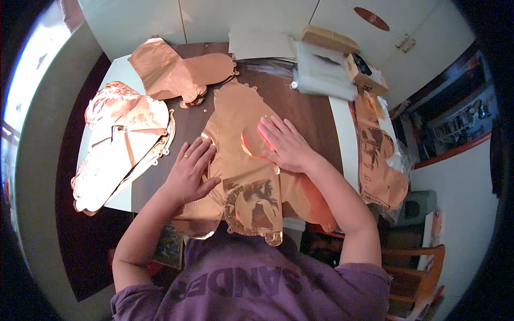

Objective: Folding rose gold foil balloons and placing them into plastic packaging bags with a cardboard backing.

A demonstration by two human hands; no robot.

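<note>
A flat, shiny copper-coloured foil balloon (235, 115) with small tabs along its rim lies in front of me, its near end reaching the table's front edge. My left hand (188, 170) rests on its left edge, palm down with fingers stretched out. Flat on the foil's right side lies my right hand (289, 145), fingers extended, beside a curved crease or opening in the foil. Neither hand grips anything. Lobes of foil spread out on both sides of the near end; whether they belong to one balloon or several layers, I cannot tell.
Stacks of similar foil balloons lie at the left (120, 155) and far left (171, 72) of the brown table (316, 125). Clear plastic bags (324, 69) and an open cardboard box (367, 72) sit far right. More foil (377, 160) lies at the right edge, above a wooden chair (415, 273).
</note>
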